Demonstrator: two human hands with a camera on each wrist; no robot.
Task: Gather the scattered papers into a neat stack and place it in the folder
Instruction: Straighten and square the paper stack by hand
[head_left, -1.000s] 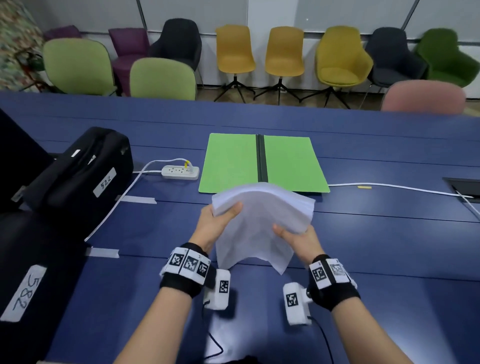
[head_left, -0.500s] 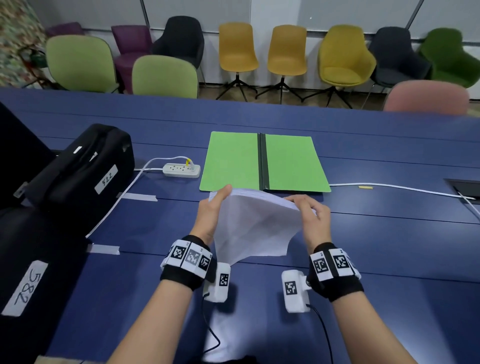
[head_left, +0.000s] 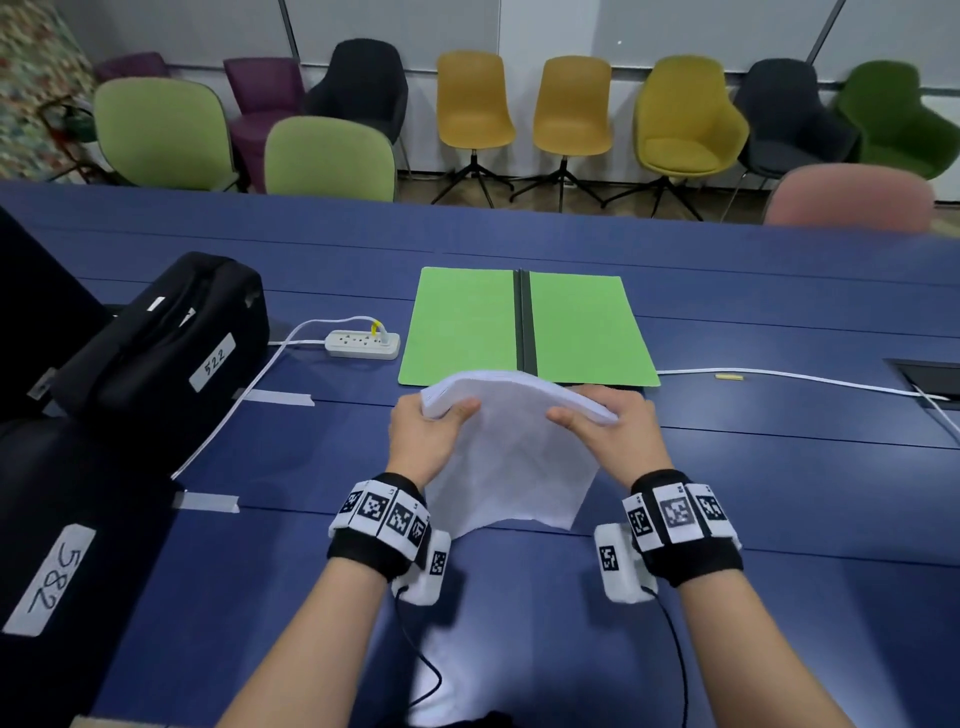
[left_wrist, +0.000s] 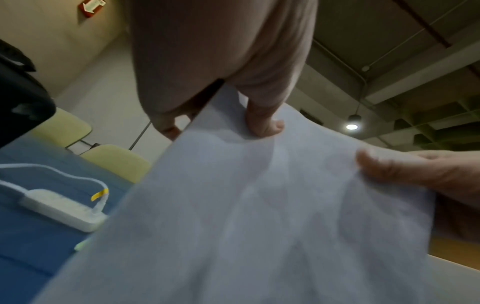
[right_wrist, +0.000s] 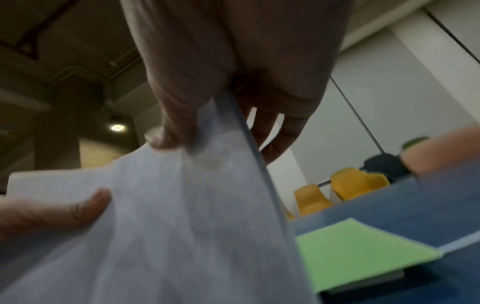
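Folder (head_left: 462, 327) is lying open on the table (head_left: 779, 493), power strip (head_left: 362, 345) just left of it, bags (head_left: 156, 343) sitting further left, papers (head_left: 511, 457) hanging before the folder, chairs (head_left: 472, 104) lining up behind

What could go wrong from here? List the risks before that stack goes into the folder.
1. The paper stack bows between the left hand and right hand; its lower edge looks uneven, so sheets may slip or crease.
2. The green folder lies flat and unheld; the stack could push it.
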